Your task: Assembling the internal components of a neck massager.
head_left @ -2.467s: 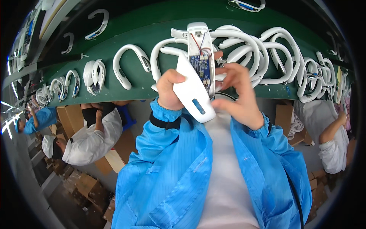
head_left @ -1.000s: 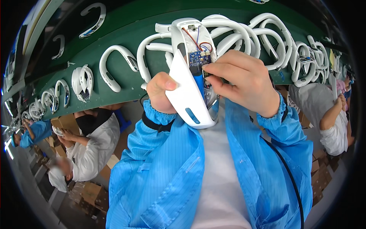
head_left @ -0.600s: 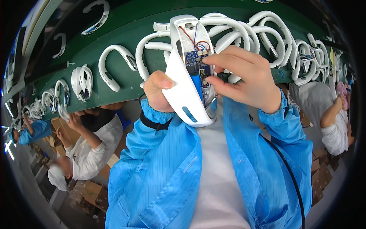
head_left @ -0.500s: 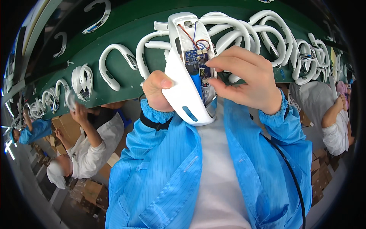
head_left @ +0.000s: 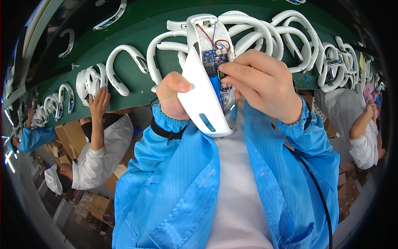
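In front of my chest an opened white neckband housing point(head_left: 197, 91), apparently of a neck fan, is held upright and slightly tilted. My left hand point(head_left: 172, 94) is closed round its left side, thumb on the outer shell; the other fingers are hidden behind. Inside sit a blue circuit board point(head_left: 213, 58), a blue cylindrical cell point(head_left: 214, 86) and red and blue wires point(head_left: 207, 34). My right hand point(head_left: 265, 85) pinches with thumb and forefinger at a small display module point(head_left: 222, 75) on the board's lower right edge. The fingers partly cover this module.
Several white curved neckbands point(head_left: 253, 27) lie piled on the green table point(head_left: 128, 35) beyond my hands, more to the right. A single neckband point(head_left: 118, 79) lies to the left. Farther left, a co-worker's hand point(head_left: 98, 101) touches a stack of neckbands. Another person point(head_left: 352, 124) is at the right.
My right thumb and forefinger have moved slightly left and closed over the small display module. The housing has shifted a little. The co-worker's hand at left has reached onto the neckband stack.
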Demonstrator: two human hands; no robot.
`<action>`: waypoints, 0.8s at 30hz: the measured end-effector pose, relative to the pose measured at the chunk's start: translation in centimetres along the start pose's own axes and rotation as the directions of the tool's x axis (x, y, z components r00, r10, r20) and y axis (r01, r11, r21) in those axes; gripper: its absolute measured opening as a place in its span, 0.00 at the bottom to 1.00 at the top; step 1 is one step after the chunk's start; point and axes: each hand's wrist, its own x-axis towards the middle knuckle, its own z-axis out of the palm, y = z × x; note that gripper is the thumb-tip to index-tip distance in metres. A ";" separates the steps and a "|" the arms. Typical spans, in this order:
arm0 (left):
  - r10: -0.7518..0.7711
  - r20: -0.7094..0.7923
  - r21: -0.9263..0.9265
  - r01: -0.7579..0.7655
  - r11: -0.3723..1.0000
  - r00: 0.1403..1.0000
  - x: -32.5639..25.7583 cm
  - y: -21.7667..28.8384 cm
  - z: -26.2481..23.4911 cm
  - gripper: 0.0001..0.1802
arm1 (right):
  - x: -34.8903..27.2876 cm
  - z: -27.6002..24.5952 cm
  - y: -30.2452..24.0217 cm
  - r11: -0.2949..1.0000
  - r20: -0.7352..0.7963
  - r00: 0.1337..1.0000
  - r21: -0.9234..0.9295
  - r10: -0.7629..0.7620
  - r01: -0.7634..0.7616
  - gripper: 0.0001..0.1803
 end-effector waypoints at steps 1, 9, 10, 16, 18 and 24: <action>0.053 0.015 0.016 -0.053 0.998 0.998 0.3 -0.2 1.0 0.45 | 0.1 0.0 0.1 1.000 0.003 1.000 -0.001 -0.001 0.001 0.12; 0.099 0.033 0.083 -0.101 0.991 0.995 0.6 0.1 0.6 0.49 | 0.1 -0.2 -0.1 0.997 0.061 0.995 0.012 0.080 -0.081 0.18; 0.077 -0.035 0.099 -0.073 0.992 0.996 0.3 0.3 0.5 0.49 | 0.2 -0.2 0.0 0.997 0.061 0.995 0.012 0.080 -0.081 0.18; 0.084 -0.034 -0.023 -0.085 0.996 0.996 -0.2 0.3 -1.0 0.38 | 0.4 0.0 0.2 0.998 -0.042 0.999 -0.063 -0.031 0.028 0.12; 0.074 -0.022 -0.039 -0.075 0.996 0.997 -0.1 0.4 -1.1 0.38 | 0.4 -0.2 0.2 0.999 -0.026 0.999 -0.026 0.021 -0.021 0.13; 0.109 -0.024 -0.048 -0.110 0.993 0.994 0.1 0.2 -1.1 0.37 | 0.3 0.1 0.5 0.999 -0.058 0.998 -0.034 0.022 -0.024 0.13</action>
